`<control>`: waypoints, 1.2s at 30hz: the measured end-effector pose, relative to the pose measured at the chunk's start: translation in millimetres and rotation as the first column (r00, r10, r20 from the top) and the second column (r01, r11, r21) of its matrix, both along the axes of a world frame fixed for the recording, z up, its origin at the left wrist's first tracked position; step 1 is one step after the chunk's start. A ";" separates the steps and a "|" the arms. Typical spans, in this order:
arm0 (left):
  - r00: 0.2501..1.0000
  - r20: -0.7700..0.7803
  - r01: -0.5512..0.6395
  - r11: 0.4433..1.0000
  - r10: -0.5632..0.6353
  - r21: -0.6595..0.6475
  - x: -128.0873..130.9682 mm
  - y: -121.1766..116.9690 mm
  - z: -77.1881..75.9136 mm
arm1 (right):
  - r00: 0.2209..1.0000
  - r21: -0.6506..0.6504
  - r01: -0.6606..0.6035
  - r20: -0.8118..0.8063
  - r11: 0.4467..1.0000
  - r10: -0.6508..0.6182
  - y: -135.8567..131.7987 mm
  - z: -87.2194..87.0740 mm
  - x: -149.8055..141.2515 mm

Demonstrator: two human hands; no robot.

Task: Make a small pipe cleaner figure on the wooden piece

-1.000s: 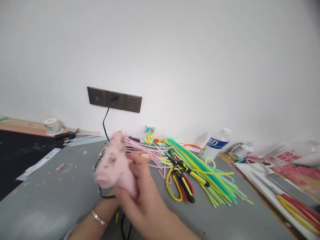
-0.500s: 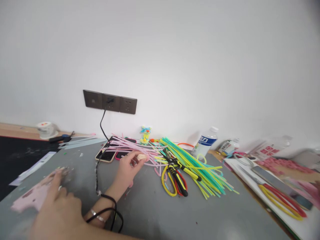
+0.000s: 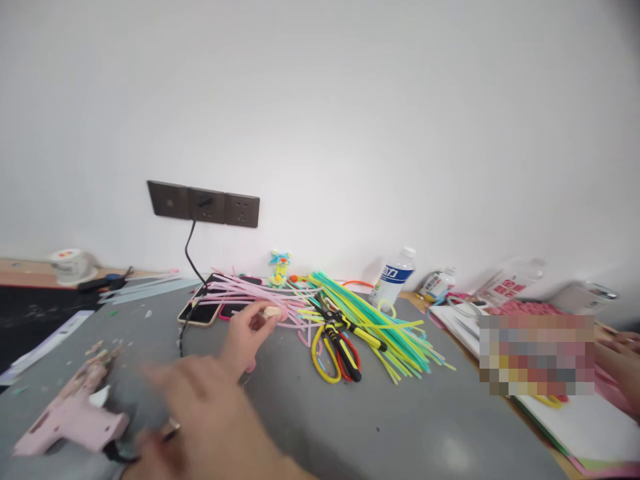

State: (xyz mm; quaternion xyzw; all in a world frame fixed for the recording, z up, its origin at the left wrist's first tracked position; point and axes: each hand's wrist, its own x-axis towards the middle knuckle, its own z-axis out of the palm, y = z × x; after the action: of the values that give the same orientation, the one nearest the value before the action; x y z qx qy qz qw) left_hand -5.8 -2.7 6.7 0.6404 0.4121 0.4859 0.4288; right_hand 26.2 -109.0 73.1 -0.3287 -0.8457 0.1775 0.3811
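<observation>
My left hand [image 3: 245, 333] reaches over the table with its fingers pinched on a small cream-coloured piece [image 3: 273, 312]; its exact kind I cannot make out. A bit of pink [image 3: 251, 365] shows at the edge of this hand. My right hand [image 3: 200, 393] crosses in front of the left forearm and is smeared by motion, so its fingers are unclear. To its left and apart from it, a pink glue gun [image 3: 70, 417] lies on the grey table with scraps around its nozzle. Beyond the left hand lie pink pipe cleaners [image 3: 245, 291].
Yellow-and-black pliers [image 3: 343, 340] lie by yellow and green pipe cleaners [image 3: 390, 337]. Behind stand a small colourful figure [image 3: 280, 268] and a bottle [image 3: 393, 280]. A phone [image 3: 200, 313] lies under the pink stems. Another person's hand [image 3: 620, 353] is at the right edge.
My right hand has come away from the glue gun and moved right. My left hand still holds the cream piece. The view has turned slightly right, and another person's hand now shows there.
</observation>
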 end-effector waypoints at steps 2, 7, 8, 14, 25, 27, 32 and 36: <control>1.000 0.002 0.018 1.000 -0.018 -0.020 1.2 -0.2 0.1 | 0.970 -0.047 0.194 -0.137 0.980 -0.199 3.3 -0.4 53.1; 0.990 -0.129 0.063 0.998 -0.059 0.028 2.5 -1.3 0.5 | 0.621 -0.127 0.784 0.165 0.608 -0.766 20.2 -34.4 176.8; 0.987 -0.143 0.080 0.996 -0.073 0.045 2.6 -1.7 0.9 | 0.548 -0.105 0.835 0.260 0.541 -0.795 22.1 -42.6 191.3; 0.954 -0.200 0.235 0.971 -0.224 0.031 4.1 -7.2 10.3 | 0.488 -0.174 0.849 0.620 0.499 -0.614 24.2 -61.2 207.2; 0.859 -0.368 0.389 0.921 -0.356 0.017 -1.5 -12.1 23.1 | 0.666 -0.195 0.744 0.300 0.639 -0.683 -27.9 -68.4 238.5; 0.844 -0.381 0.404 0.915 -0.377 -0.008 -2.4 -11.4 22.1 | 0.671 -0.222 0.742 0.272 0.633 -0.690 -38.7 -66.4 236.8; 0.817 -0.409 0.431 0.902 -0.406 -0.035 -2.9 -10.3 18.1 | 0.691 -0.272 0.719 0.180 0.640 -0.700 -52.6 -65.1 217.7; 0.810 -0.449 0.401 0.915 -0.377 -0.046 -2.5 -9.1 12.9 | 0.726 -0.300 0.679 0.143 0.670 -0.672 -56.0 -74.8 199.4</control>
State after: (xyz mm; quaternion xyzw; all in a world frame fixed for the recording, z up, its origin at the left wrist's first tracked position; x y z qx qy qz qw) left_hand -8.4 -11.8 19.6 0.8162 0.3475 0.2372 0.3960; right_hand 225.6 -165.1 -1.7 -0.6790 -0.6250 0.1604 0.3502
